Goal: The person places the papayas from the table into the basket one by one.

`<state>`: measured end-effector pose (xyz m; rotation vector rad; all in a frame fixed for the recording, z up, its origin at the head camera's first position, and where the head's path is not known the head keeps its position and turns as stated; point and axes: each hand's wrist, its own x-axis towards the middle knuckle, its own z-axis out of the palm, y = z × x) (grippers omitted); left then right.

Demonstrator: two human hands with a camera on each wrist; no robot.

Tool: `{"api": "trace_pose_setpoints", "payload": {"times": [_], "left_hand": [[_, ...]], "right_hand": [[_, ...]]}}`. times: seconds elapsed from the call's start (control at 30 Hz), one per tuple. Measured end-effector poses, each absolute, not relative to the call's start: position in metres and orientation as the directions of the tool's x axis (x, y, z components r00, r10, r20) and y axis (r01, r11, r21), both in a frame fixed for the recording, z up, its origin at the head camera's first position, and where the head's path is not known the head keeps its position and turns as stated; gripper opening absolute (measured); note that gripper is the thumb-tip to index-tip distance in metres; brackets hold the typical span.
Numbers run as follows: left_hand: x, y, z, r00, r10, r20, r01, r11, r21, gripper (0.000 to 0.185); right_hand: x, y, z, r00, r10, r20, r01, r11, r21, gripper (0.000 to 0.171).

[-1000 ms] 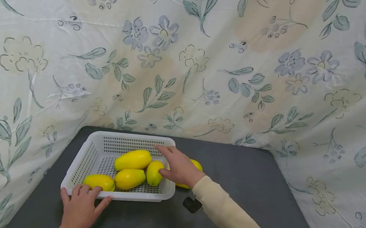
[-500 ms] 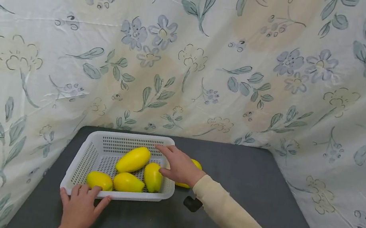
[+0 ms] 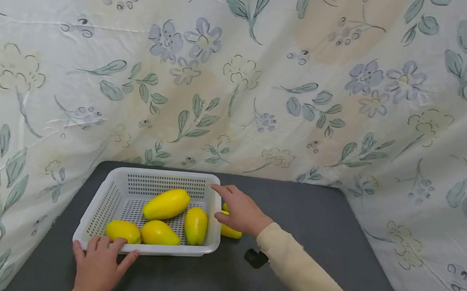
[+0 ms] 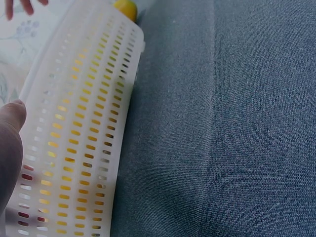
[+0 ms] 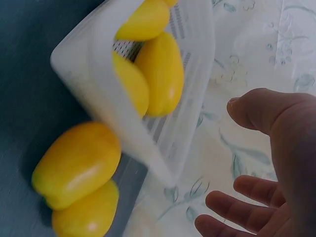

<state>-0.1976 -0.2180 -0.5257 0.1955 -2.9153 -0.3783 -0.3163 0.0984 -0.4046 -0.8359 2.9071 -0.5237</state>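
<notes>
The right hand (image 3: 245, 212) partly hides two yellow fruits (image 3: 231, 232) right of the basket (image 3: 83, 218), and the head view's near edge crops the cream sleeve (image 3: 307, 287). The left wrist view cuts off most of the left hand (image 3: 99, 266); there the slotted wall (image 4: 81, 148) mostly hides the fruits inside (image 3: 195, 227).

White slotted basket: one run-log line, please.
white slotted basket: four yellow fruits inside; two yellow fruits: outside, right; left hand: holds front rim; right hand: empty, by right end
</notes>
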Motion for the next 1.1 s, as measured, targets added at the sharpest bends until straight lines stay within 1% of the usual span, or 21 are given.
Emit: {"api": "trace_pose_setpoints", "payload": {"times": [0.17, 0.3, 0.4, 0.53, 0.73, 0.9, 1.1], "left_hand": [[-0.197, -0.219, -0.527, -0.972, -0.144, 0.188, -0.091, 0.96, 0.266, 0.056], [-0.196, -0.221, -0.526, -0.968, -0.143, 0.204, -0.086, 0.96, 0.265, 0.053], [-0.195, -0.221, -0.525, -0.971, -0.146, 0.192, -0.093, 0.961, 0.261, 0.052], [-0.195, -0.22, -0.524, -0.975, -0.15, 0.163, -0.103, 0.96, 0.262, 0.053], [-0.195, -0.22, -0.522, -0.974, -0.156, 0.161, -0.111, 0.96, 0.257, 0.054], [-0.196, -0.22, -0.524, -0.976, -0.151, 0.155, -0.108, 0.961, 0.255, 0.058], [-0.196, -0.219, -0.522, -0.977, -0.145, 0.155, -0.1, 0.959, 0.266, 0.056]], "right_hand": [[-0.322, 0.122, -0.412, -0.89, -0.455, 0.007, -0.427, 0.829, -0.362, 0.071], [-0.326, 0.142, -0.42, -0.905, -0.425, 0.006, -0.397, 0.841, -0.369, 0.068], [-0.33, 0.157, -0.426, -0.915, -0.403, 0.011, -0.38, 0.856, -0.351, 0.068], [-0.333, 0.176, -0.432, -0.923, -0.385, 0.017, -0.368, 0.868, -0.333, 0.068], [-0.333, 0.196, -0.437, -0.922, -0.386, 0.014, -0.367, 0.863, -0.348, 0.068], [-0.333, 0.204, -0.441, -0.928, -0.373, 0.016, -0.356, 0.869, -0.344, 0.069], [-0.334, 0.208, -0.444, -0.929, -0.369, 0.013, -0.349, 0.868, -0.353, 0.069]]}}
